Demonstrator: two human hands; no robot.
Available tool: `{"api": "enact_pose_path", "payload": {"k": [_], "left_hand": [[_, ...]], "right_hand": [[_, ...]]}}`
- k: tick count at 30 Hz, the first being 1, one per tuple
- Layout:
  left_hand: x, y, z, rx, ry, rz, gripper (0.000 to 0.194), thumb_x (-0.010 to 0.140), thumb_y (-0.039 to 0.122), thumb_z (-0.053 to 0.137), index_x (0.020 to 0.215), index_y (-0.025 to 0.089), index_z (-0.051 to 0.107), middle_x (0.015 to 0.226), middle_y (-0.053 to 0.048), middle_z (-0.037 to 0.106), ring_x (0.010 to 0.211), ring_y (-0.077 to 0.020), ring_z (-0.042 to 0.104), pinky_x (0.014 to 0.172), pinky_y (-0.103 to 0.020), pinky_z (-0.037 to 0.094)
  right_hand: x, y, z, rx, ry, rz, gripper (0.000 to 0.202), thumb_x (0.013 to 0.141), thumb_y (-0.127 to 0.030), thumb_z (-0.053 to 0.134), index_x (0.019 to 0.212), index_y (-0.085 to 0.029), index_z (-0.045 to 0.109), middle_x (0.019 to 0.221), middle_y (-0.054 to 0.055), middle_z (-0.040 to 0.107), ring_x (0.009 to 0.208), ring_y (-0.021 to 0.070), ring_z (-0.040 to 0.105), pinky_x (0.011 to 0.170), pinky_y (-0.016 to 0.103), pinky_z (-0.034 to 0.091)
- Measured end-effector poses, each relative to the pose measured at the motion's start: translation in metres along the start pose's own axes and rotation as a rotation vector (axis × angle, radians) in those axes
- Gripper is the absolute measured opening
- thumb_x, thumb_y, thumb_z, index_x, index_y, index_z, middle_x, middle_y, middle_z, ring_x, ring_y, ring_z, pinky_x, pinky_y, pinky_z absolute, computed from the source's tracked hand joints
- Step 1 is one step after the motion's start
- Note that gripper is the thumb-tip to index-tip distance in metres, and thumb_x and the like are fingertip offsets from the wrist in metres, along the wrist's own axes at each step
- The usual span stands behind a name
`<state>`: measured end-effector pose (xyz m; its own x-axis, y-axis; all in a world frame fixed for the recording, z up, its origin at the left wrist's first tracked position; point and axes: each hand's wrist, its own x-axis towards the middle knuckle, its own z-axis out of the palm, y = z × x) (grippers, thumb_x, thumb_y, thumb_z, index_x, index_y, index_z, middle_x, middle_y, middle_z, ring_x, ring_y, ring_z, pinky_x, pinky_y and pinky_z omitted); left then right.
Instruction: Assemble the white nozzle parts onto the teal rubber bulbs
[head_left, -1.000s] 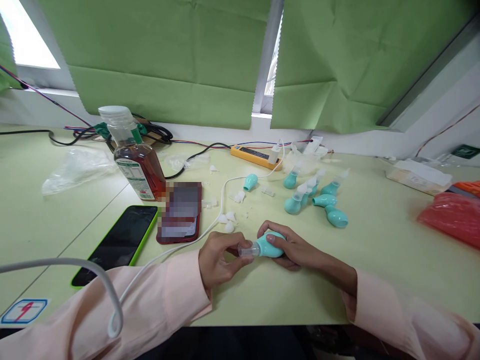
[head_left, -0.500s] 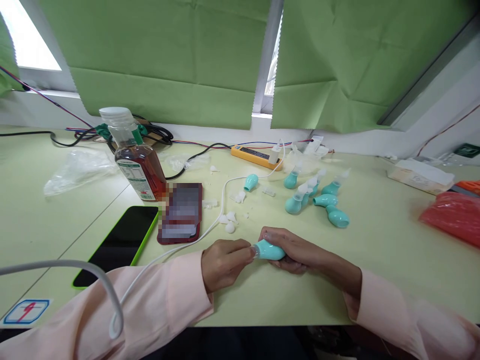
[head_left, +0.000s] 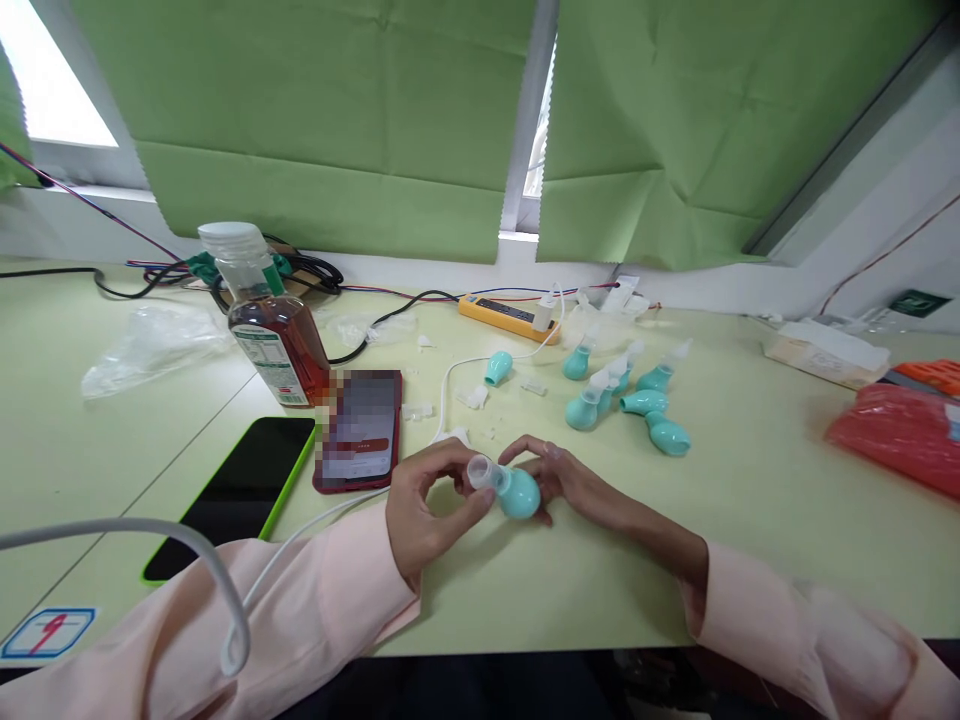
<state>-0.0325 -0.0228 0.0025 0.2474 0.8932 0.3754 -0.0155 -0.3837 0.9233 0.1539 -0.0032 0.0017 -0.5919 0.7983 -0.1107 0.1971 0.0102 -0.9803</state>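
Observation:
Between thumb and fingers, my left hand (head_left: 427, 508) grips a teal squeeze bulb (head_left: 520, 494) by its clear plastic neck piece (head_left: 483, 473), whose open end tilts up and left. My right hand (head_left: 581, 484) is just right of the bulb with its fingers apart. Some of its fingertips are hidden behind the bulb, so I cannot tell whether they touch it. Small white caps (head_left: 456, 437) lie partly hidden beyond my left hand. Farther back lie a single teal bulb (head_left: 498, 368) and a clear plastic piece (head_left: 533, 386).
Several teal bulbs (head_left: 582, 410), some with clear tops, are grouped at right centre. Left stand two phones (head_left: 232, 490) and a bottle of brown liquid (head_left: 281, 350). A white cable (head_left: 442, 400) runs to a yellow power strip (head_left: 502, 318). A red plastic bag (head_left: 892, 435) lies far right.
My right hand has loosened from around the bulb and spread its fingers. The bulb has turned, its clear neck piece now tilting up in my left hand. The view has shifted slightly.

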Motion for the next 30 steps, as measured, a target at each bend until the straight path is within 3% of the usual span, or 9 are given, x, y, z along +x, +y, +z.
{"api": "enact_pose_path", "payload": {"k": [3,6,9,13,19,24,27,30], "left_hand": [[0.0,-0.001,0.0,-0.038,0.08,0.043,0.008,0.07,0.02,0.056,0.076,0.016,0.052,0.076,-0.003,0.051,0.073,-0.0144,0.048,0.067,-0.025,0.038],[0.0,0.001,0.003,-0.142,0.102,-0.035,0.009,0.076,0.024,0.049,0.082,0.018,0.045,0.074,-0.002,0.053,0.072,-0.0136,0.049,0.067,-0.026,0.039],[0.001,0.004,0.006,-0.228,0.113,-0.142,0.01,0.081,0.029,0.041,0.085,0.02,0.038,0.057,0.003,0.051,0.055,-0.0107,0.046,0.056,-0.023,0.037],[0.002,0.005,0.006,-0.228,0.089,-0.222,0.011,0.08,0.03,0.042,0.08,0.02,0.04,0.05,0.005,0.047,0.047,-0.0088,0.042,0.047,-0.019,0.032],[0.002,0.001,0.005,-0.193,0.018,-0.268,0.013,0.078,0.032,0.045,0.081,0.02,0.041,0.049,0.005,0.048,0.044,-0.0082,0.042,0.045,-0.019,0.031],[0.004,-0.001,0.004,-0.084,0.008,-0.284,0.013,0.074,0.029,0.05,0.079,0.018,0.046,0.048,0.006,0.048,0.043,-0.0071,0.04,0.045,-0.018,0.032],[0.005,-0.002,0.003,0.013,0.02,-0.269,0.013,0.071,0.029,0.053,0.076,0.017,0.051,0.049,0.005,0.047,0.046,-0.0071,0.04,0.046,-0.018,0.032],[0.004,-0.004,0.003,0.109,0.054,-0.231,0.016,0.066,0.029,0.059,0.073,0.015,0.056,0.057,0.002,0.052,0.052,-0.0089,0.045,0.05,-0.019,0.036]], "right_hand": [[0.008,0.001,-0.004,-0.226,0.155,-0.161,0.041,0.083,-0.05,0.024,0.103,-0.018,0.039,0.088,0.007,0.055,0.059,0.0103,0.048,0.056,0.026,0.042],[0.017,-0.001,-0.002,-0.645,0.264,-0.293,0.037,0.083,-0.04,0.036,0.115,-0.021,0.036,0.102,0.008,0.051,0.083,0.0159,0.047,0.076,0.034,0.039],[0.027,-0.003,0.003,-1.01,0.223,-0.318,0.041,0.083,-0.036,0.037,0.123,-0.026,0.032,0.121,0.01,0.039,0.105,0.024,0.035,0.085,0.044,0.03],[0.035,0.002,0.007,-1.213,0.147,-0.281,0.037,0.085,-0.034,0.031,0.122,-0.029,0.034,0.13,0.007,0.03,0.109,0.0287,0.028,0.082,0.048,0.029],[0.039,0.009,0.004,-1.211,0.179,-0.358,0.028,0.085,-0.031,0.034,0.11,-0.022,0.044,0.115,0.005,0.048,0.1,0.024,0.035,0.08,0.042,0.029],[0.041,0.013,0.002,-1.082,0.325,-0.454,0.016,0.082,-0.022,0.04,0.093,-0.018,0.052,0.092,0.006,0.059,0.09,0.021,0.045,0.076,0.041,0.03],[0.034,0.008,-0.002,-0.845,0.435,-0.588,0.013,0.078,-0.018,0.047,0.087,-0.017,0.055,0.091,0.006,0.059,0.086,0.0186,0.051,0.077,0.04,0.034],[0.019,-0.003,-0.009,-0.482,0.372,-0.53,0.017,0.074,-0.018,0.054,0.091,-0.018,0.058,0.084,0.005,0.06,0.072,0.0143,0.055,0.069,0.033,0.043]]}}
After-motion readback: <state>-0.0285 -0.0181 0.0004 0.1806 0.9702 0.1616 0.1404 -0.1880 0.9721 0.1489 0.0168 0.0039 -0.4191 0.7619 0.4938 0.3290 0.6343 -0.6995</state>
